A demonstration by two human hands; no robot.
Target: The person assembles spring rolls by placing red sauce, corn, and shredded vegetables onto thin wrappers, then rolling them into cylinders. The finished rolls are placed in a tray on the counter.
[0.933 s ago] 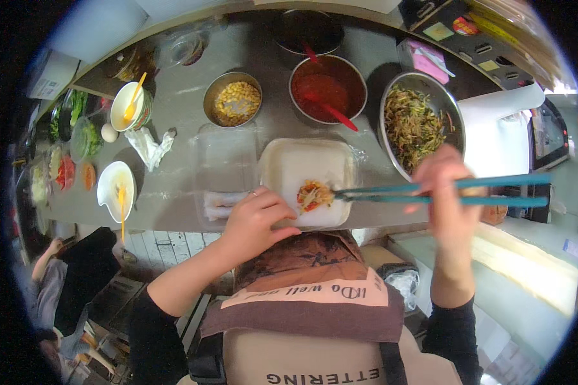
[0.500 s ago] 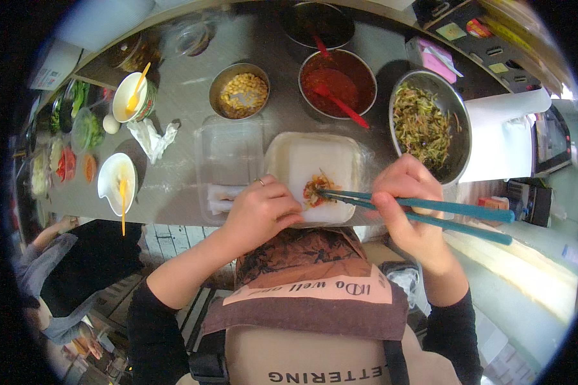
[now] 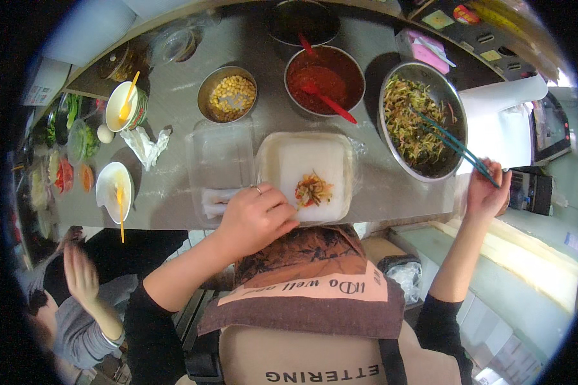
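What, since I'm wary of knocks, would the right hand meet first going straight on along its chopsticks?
Probably the metal bowl at its right rim, shredded vegetables beyond; the right hand might pass over, since height is unclear.

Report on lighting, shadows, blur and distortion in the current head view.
Head view: the flat grey countertop bows at its edges; a soft shadow sits right of the small white teardrop-shaped bowl; the white panel beside the large steel bowl looks washed out; the co-worker's raised hand is smeared, while the slim teal chopsticks in the person's right hand look sharper.
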